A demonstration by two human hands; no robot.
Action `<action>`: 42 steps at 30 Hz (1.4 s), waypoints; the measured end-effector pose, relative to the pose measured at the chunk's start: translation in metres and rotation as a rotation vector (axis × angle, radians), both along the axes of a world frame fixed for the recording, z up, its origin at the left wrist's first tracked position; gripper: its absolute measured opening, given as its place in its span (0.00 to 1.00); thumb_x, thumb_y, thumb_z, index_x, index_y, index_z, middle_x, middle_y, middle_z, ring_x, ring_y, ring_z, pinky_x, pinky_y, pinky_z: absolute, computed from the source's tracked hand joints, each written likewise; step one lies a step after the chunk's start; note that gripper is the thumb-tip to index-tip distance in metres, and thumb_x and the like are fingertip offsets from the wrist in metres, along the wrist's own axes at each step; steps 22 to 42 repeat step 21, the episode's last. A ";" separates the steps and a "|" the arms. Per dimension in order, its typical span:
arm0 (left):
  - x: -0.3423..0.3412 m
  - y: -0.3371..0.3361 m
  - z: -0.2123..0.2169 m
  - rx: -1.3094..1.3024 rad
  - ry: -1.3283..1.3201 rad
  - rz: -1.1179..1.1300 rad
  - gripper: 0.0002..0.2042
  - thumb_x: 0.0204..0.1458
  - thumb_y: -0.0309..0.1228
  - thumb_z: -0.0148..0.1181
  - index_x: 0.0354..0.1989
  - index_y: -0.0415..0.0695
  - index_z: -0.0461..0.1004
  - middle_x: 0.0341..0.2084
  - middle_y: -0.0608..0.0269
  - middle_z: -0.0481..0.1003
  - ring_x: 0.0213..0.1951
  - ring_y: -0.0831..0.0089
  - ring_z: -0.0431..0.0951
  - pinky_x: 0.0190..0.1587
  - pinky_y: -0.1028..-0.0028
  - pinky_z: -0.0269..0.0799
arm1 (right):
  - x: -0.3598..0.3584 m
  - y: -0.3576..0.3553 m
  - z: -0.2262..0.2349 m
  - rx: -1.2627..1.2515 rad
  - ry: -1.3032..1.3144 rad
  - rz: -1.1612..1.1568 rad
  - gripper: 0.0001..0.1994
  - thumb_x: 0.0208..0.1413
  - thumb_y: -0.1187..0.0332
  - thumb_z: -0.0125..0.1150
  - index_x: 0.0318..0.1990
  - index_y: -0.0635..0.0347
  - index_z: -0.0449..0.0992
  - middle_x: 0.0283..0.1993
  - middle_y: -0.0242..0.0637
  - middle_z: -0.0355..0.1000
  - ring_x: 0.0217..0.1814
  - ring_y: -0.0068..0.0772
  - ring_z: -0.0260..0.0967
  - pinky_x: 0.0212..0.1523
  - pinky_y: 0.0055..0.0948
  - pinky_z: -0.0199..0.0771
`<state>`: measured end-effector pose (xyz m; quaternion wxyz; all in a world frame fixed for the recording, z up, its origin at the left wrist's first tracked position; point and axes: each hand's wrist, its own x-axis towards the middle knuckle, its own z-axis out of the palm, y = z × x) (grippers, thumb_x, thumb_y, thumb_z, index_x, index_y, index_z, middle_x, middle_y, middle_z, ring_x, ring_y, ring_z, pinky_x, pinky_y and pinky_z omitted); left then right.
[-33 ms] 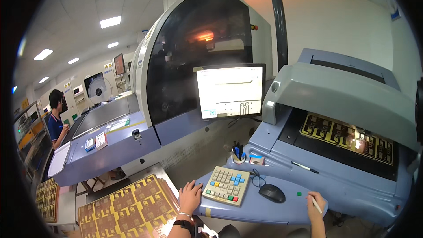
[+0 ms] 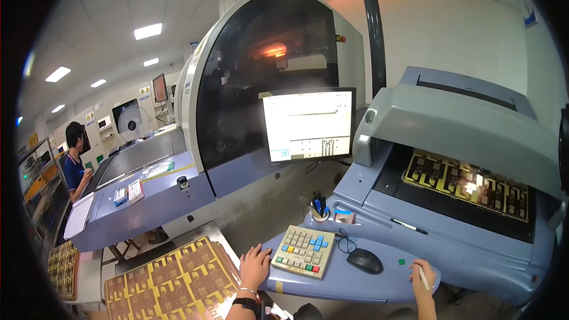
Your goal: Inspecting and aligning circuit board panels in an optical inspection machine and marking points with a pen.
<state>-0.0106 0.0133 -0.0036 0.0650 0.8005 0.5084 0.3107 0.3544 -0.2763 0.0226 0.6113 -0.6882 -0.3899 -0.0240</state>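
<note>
My left hand (image 2: 254, 268) lies with fingers stretched at the left edge of a beige keypad (image 2: 302, 252) with grey, blue and coloured keys. It holds nothing; a bracelet and a dark watch are on the wrist. At the right end of the blue shelf (image 2: 349, 290), my right hand (image 2: 423, 277) is closed around a slim white pen-like stick (image 2: 424, 277). A small green square (image 2: 401, 262) lies just left of that hand. Between the keypad and the green square sits a black mouse (image 2: 364, 261).
A monitor (image 2: 308, 124) stands ahead. On the right, a patterned gold-brown panel (image 2: 438, 178) lies under the machine's grey cover (image 2: 456, 124). A pen (image 2: 409, 226) and pen cup (image 2: 320, 214) are nearby. Stacked panels (image 2: 178, 278) lie at lower left. Another person (image 2: 75, 163) works far left.
The bright light patch on the panel under the cover has shifted slightly left and looks cross-shaped. The picture on the monitor differs a little. Both hands keep nearly the same place.
</note>
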 end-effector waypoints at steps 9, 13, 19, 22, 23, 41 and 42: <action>0.000 0.002 -0.001 0.049 0.009 0.008 0.14 0.55 0.37 0.53 0.49 0.58 0.77 0.56 0.61 0.70 0.60 0.59 0.65 0.61 0.56 0.55 | -0.005 0.002 -0.014 -0.067 -0.207 -0.038 0.09 0.58 0.76 0.49 0.43 0.62 0.74 0.31 0.40 0.76 0.22 0.26 0.71 0.26 0.25 0.73; 0.000 0.004 -0.003 0.038 -0.007 -0.005 0.14 0.55 0.37 0.53 0.49 0.57 0.77 0.55 0.61 0.70 0.60 0.58 0.65 0.61 0.53 0.55 | -0.009 0.001 -0.007 -0.101 -0.208 -0.067 0.08 0.56 0.76 0.53 0.40 0.59 0.77 0.31 0.39 0.76 0.25 0.31 0.74 0.28 0.27 0.75; -0.001 0.007 -0.004 0.013 -0.029 -0.012 0.14 0.54 0.37 0.53 0.49 0.57 0.76 0.56 0.61 0.70 0.60 0.57 0.65 0.61 0.50 0.54 | -0.006 0.002 -0.010 -0.080 -0.268 -0.049 0.09 0.56 0.77 0.51 0.41 0.61 0.76 0.31 0.39 0.76 0.23 0.28 0.73 0.26 0.25 0.74; -0.002 0.007 -0.002 -0.011 -0.040 -0.021 0.14 0.54 0.38 0.54 0.49 0.57 0.76 0.57 0.60 0.69 0.61 0.56 0.64 0.62 0.49 0.53 | -0.006 0.001 -0.011 -0.078 -0.232 -0.046 0.08 0.57 0.76 0.51 0.41 0.60 0.76 0.31 0.39 0.76 0.24 0.29 0.73 0.28 0.25 0.75; -0.002 0.007 -0.002 -0.011 -0.040 -0.021 0.14 0.54 0.38 0.54 0.49 0.57 0.76 0.57 0.60 0.69 0.61 0.56 0.64 0.62 0.49 0.53 | -0.006 0.001 -0.011 -0.078 -0.232 -0.046 0.08 0.57 0.76 0.51 0.41 0.60 0.76 0.31 0.39 0.76 0.24 0.29 0.73 0.28 0.25 0.75; -0.002 0.007 -0.002 -0.011 -0.040 -0.021 0.14 0.54 0.38 0.54 0.49 0.57 0.76 0.57 0.60 0.69 0.61 0.56 0.64 0.62 0.49 0.53 | -0.006 0.001 -0.011 -0.078 -0.232 -0.046 0.08 0.57 0.76 0.51 0.41 0.60 0.76 0.31 0.39 0.76 0.24 0.29 0.73 0.28 0.25 0.75; -0.002 0.007 -0.002 -0.011 -0.040 -0.021 0.14 0.54 0.38 0.54 0.49 0.57 0.76 0.57 0.60 0.69 0.61 0.56 0.64 0.62 0.49 0.53 | -0.006 0.001 -0.011 -0.078 -0.232 -0.046 0.08 0.57 0.76 0.51 0.41 0.60 0.76 0.31 0.39 0.76 0.24 0.29 0.73 0.28 0.25 0.75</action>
